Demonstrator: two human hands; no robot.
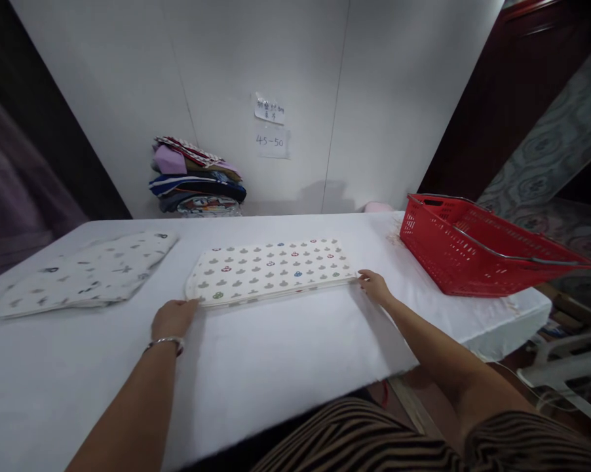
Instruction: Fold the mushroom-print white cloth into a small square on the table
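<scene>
A folded white cloth [270, 269], printed with grey shapes and a few red, blue and green ones, lies flat in a long strip on the table. Several layers show along its near edge. My left hand [173, 319] pinches the cloth's near left corner, a silver bracelet on its wrist. At the near right corner, the fingers of my right hand [374, 287] are closed on the edge. Left of it lies another white printed cloth [92, 272], folded and slightly rumpled, touched by neither hand.
A red plastic basket [472, 252] with metal handles stands at the table's right end. Folded fabrics [197, 180] are piled at the back left against the wall. Two paper signs [272, 141] hang there. A white stool [571, 367] is on the floor at right.
</scene>
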